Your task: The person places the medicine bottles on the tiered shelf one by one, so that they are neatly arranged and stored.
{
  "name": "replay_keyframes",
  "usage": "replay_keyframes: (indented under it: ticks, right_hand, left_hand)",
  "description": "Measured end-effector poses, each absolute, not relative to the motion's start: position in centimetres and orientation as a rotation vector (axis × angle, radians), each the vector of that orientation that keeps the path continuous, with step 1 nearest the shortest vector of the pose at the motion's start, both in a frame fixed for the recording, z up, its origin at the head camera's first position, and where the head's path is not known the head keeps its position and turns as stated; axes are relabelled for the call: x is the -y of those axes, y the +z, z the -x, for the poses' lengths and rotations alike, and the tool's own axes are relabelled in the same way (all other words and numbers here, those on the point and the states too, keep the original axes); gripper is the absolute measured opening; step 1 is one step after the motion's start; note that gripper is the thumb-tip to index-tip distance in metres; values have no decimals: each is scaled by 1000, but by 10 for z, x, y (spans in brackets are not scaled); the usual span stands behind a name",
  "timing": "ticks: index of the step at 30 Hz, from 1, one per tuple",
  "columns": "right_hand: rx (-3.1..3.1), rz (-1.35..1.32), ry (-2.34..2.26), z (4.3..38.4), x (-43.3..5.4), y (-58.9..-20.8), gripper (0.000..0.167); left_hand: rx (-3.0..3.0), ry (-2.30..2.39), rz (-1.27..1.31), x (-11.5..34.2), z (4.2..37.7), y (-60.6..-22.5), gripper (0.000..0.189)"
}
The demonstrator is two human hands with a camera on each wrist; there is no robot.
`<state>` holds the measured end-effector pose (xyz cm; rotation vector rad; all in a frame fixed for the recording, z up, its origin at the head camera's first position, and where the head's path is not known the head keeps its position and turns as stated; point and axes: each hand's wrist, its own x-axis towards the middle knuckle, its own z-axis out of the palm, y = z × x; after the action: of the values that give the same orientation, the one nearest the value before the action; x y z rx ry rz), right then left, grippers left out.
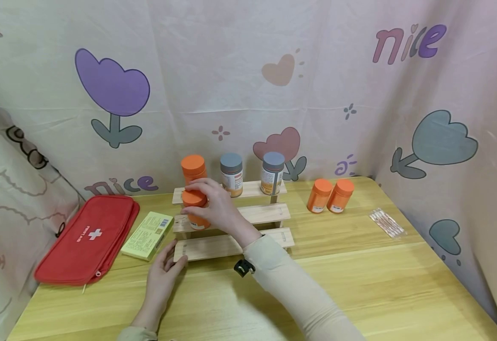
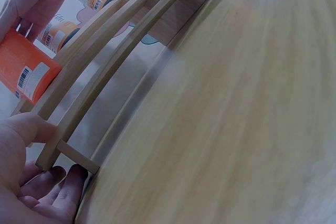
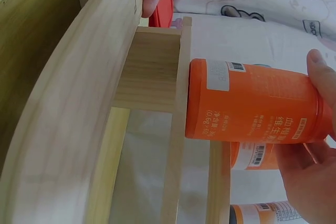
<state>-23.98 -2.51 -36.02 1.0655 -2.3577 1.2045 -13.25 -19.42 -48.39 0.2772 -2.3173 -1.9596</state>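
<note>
My right hand [image 1: 216, 203] holds an orange bottle [image 3: 247, 100] by its cap end, thumb and fingers on opposite sides. That bottle stands upright on the left end of the middle tier of a three-tier wooden rack [image 1: 258, 214], its base against the board. My left hand [image 1: 163, 270] grips the front left corner of the rack's lowest tier. Its thumb lies over the board and the other fingers are beneath, as the left wrist view shows. On the top tier stand another orange bottle [image 1: 193, 166] and two grey-capped bottles, one in the middle [image 1: 231, 175] and one at right [image 1: 272, 174].
Two orange bottles [image 1: 319, 196] [image 1: 340, 196] stand on the table right of the rack. Farther right lies a clear packet of cotton swabs [image 1: 387, 222]. A yellow-green box [image 1: 148, 235] and a red first aid pouch [image 1: 87, 239] lie to the left. A patterned curtain [image 1: 214, 85] hangs behind.
</note>
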Motion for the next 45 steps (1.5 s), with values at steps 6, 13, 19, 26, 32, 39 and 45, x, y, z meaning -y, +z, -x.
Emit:
replay_keyframes:
  ticks: [6,13,19,26,32,39,45]
  right_hand:
    - [2301,-1073,1193,239,18,-360,47]
    - [2172,-1086,1162,235,-3,-360,40]
    - [2080,-1052,1099,232,-30,-363,37]
    - [1979,-905,1105,235,-72,-372,32]
    - [1968,-740,1069,242,-112,-376,32]
    - [2008,-498,1001,252,-158,-392,30]
    - [2026,-371,971,262,-185,-406,31]
  left_hand:
    - [2319,-1965,-269,194,133,-485,68]
    - [2314,-1946,-273,193,133,-485,67]
    - [2296,-1963,-262,193,133,-484,68]
    - [2287,-1974,-254,193,133,-484,68]
    - [2292,-1973,-268,193,133,-484,69]
    - [2299,-1969,-265,192,134,-484,68]
    - [2310,-1970,-300,192,133,-482,68]
